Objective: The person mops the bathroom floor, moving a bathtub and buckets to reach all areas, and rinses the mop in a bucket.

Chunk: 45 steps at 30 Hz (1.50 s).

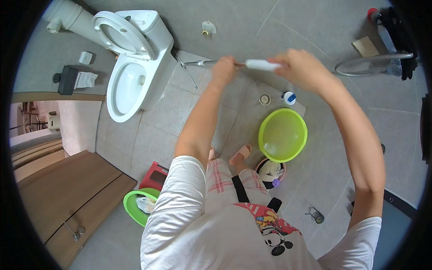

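Observation:
A long-handled squeegee [260, 65] with a metal pole, a white grip and a thin crossbar at its far end runs nearly level across the upper middle. My left hand [224, 70] is closed round the pole. At the right end, my right hand [300, 67], slightly blurred, is closed on the white grip. The crossbar [189, 75] reaches beside the base of the white toilet [130, 83], against the grey floor tiles; whether it touches them I cannot tell.
Right of my feet stand a lime-green basin [283, 135] and a small pink-rimmed bucket [282, 173] with cloths. A round drain [265, 99] and white bottle [289, 97] are near the wall. Lower left are a green basin [130, 209] and red stool [155, 175] by a wooden door [72, 202].

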Motion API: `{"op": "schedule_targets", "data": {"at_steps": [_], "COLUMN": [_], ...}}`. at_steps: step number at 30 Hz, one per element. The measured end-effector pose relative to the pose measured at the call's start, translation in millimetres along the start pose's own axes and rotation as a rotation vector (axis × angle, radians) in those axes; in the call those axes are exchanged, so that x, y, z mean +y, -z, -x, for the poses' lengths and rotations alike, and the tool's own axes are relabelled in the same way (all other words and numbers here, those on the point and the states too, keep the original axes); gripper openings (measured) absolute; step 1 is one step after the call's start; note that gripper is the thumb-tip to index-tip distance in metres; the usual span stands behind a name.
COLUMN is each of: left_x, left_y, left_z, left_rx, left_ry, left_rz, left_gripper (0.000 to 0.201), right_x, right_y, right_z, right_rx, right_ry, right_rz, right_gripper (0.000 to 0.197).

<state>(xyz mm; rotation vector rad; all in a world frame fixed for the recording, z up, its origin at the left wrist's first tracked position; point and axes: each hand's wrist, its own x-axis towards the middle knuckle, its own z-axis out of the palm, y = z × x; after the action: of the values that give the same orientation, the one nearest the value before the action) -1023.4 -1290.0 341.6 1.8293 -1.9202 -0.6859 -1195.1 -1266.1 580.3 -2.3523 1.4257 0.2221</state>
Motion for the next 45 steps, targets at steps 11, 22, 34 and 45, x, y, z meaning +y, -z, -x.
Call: {"op": "schedule_targets", "data": {"at_steps": [11,22,34,45], "left_x": [139.3,217.3,158.0,56.1], "left_y": [-79.3,-119.8,-49.1,-123.5], "left_z": [135.1,241.5,304.2,347.7], "left_rx": [-0.378,-0.567,-0.516,-0.149], "left_ry": [-0.277,-0.600,-0.305,0.262], "left_rz": [-0.025,0.030,-0.019,-0.104], "left_gripper": [0.028,0.030,0.022,0.019], "right_x": [25.6,3.1,-21.2,17.9], "right_y": [-18.3,-51.1,-67.9,-160.1], "right_z": [210.0,359.0,364.1,261.4], "right_rx": [-0.149,-0.080,-0.169,-0.202], "right_ry": [-0.601,-0.950,-0.543,0.011], "right_rz": [-0.346,-0.552,-0.446,-0.298], "right_gripper": [0.029,0.028,0.032,0.026]}}
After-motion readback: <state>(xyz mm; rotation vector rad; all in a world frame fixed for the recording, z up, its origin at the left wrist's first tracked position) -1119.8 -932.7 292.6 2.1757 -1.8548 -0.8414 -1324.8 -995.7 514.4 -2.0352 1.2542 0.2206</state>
